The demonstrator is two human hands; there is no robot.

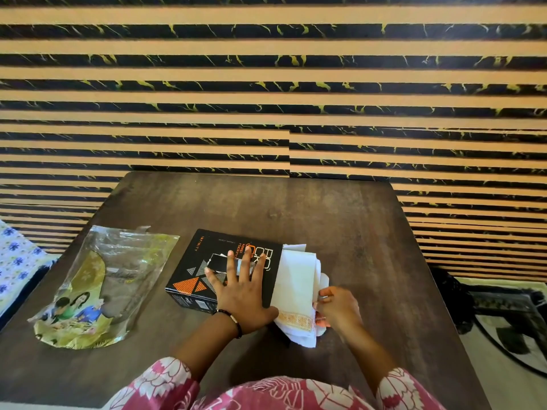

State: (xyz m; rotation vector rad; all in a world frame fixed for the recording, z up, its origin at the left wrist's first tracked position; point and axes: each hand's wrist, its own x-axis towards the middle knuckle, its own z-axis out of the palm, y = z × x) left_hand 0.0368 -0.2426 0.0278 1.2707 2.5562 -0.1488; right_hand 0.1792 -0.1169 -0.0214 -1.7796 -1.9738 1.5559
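Head camera view: a person seated at the front edge of a dark wooden desk (296, 208) works a folded white cloth (296, 279) against the right end of a black box (207, 250). The left grip (241, 294) lies flat and released on the lid, fingers spread and straight, thumb toward the cloth. The right grip (340, 309) is curled onto the cloth's outer edge and appears to pinch its layers near the front corner. The job looks like squaring the cloth up beside or around the box. Doing it well likely means pressing the flat palm down so the box cannot skid across the smooth wood. The pinch should sit close to the border, and the layers should be drawn evenly so none fans out. Several loose white edges already splay at the cloth's far and right sides, so a single tug could scatter them. The cloth is plain off-white, thin and soft, with an orange-gold woven band (297, 320) across the end nearest the front edge. It overlaps the box's right end and droops onto the desk. The box, printed with orange and grey triangles and orange lettering, sits front of centre. A crumpled clear plastic packet (118, 276) with a printed picture lies well apart toward the left edge.
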